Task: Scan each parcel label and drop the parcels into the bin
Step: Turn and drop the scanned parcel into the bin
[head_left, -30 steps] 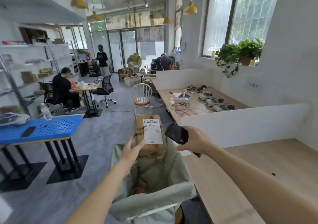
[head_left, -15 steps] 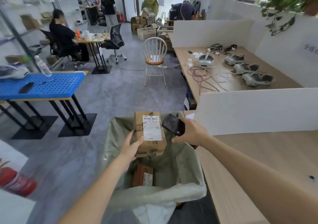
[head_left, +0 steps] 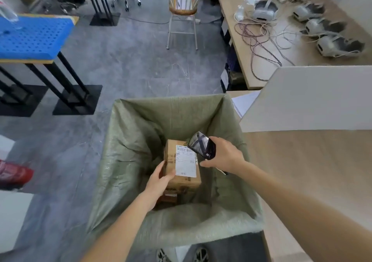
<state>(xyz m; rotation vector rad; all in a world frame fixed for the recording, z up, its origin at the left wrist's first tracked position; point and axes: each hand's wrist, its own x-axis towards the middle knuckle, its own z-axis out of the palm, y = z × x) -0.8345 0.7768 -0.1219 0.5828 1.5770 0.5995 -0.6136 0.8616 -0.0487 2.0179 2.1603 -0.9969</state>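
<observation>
Left hand cups the cardboard parcel from its lower left edge, thumb over the top face and fingers curled beneath, holding it over the open mouth of the bin, near the middle of the opening. One hand bears it without strain, so I judge it light; its walls look stiff and square, the taped card dry enough not to slip, and it should take a short drop without harm. The sound hold is where I have it: along one edge, clear of the white label, which faces up with its barcode toward twelve o'clock.

Toward one o'clock from the parcel, my right hand grips the dark scanner, fingers wrapped around its body, its head tilted over the label's barcode corner.

Counting: one parcel in hand, one label, one scanner, one bin lined with a green woven sack. Below the held box, toward six o'clock, at least one more brown parcel lies in the bin; more I cannot tell.
</observation>
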